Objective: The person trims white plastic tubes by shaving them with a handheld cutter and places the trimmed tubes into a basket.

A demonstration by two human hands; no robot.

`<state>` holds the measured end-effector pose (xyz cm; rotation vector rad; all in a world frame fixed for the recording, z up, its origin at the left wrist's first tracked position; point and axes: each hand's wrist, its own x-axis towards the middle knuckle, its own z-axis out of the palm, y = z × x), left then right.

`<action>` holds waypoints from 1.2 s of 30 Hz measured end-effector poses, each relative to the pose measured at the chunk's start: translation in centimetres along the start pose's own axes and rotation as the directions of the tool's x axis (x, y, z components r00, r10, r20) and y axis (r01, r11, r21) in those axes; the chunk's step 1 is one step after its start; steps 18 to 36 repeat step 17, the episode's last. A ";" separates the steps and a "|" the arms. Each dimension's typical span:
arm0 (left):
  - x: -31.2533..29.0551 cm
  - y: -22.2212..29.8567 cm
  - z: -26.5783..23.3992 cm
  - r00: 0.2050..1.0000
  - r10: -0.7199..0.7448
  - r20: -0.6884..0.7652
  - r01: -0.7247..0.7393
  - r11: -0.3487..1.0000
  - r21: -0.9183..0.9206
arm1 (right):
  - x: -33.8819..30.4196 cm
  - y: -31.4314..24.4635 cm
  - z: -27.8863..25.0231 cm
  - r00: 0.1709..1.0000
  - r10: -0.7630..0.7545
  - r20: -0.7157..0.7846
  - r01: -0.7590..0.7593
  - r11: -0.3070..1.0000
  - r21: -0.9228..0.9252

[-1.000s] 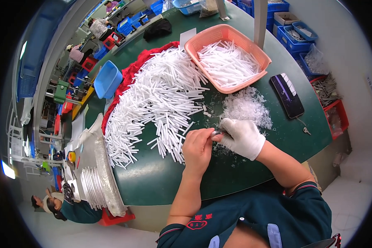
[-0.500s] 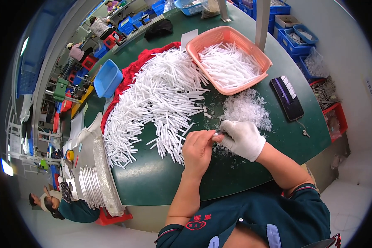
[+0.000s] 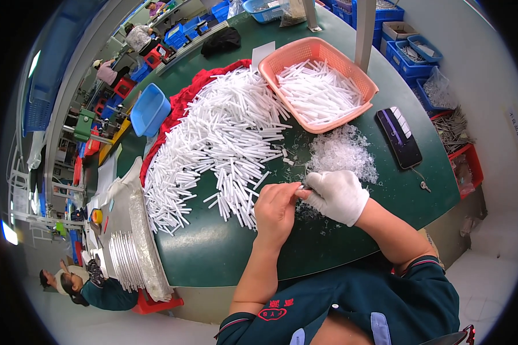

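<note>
Just above the near part of the table, my two hands meet. My bare left hand (image 3: pixel 275 210) is closed around a white plastic tube, mostly hidden in the fingers; its end points at the other hand. My right hand (image 3: pixel 341 197), in a white glove, pinches something small and dark at that end, too covered to make out. Left of them spreads a large heap of white tubes (image 3: pixel 224 135), partly on a red cloth (image 3: pixel 181 102). Beyond my right hand lies a pile of clear plastic trimmings (image 3: pixel 344 154).
A salmon basket (image 3: pixel 360 109) of white tubes stands at the far side of the green table (image 3: pixel 213 259). A phone (image 3: pixel 399 137) with a key lies right. A blue tub (image 3: pixel 151 109) sits behind the heap; bundled rods (image 3: pixel 125 261) lie left. A post (image 3: pixel 364 34) rises beyond.
The gloved fingers have shifted slightly at the tube's end, and the dark thing there shows less. My left hand stays nearly in place.
</note>
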<state>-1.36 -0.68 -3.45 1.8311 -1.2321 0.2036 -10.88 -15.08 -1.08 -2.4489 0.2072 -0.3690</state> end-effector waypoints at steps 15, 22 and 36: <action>-0.1 0.2 -0.2 0.998 -0.054 0.018 0.054 0.999 0.011 | 0.4 2.3 -0.3 0.965 0.231 0.120 -0.260 0.845 0.467; -0.1 0.2 -0.3 0.997 -0.072 0.036 0.072 0.997 0.013 | 0.5 2.7 0.0 0.934 0.275 0.229 -0.357 0.744 0.564; -0.1 0.2 -0.3 0.997 -0.072 0.036 0.072 0.997 0.013 | 0.5 2.7 0.0 0.934 0.275 0.229 -0.357 0.744 0.564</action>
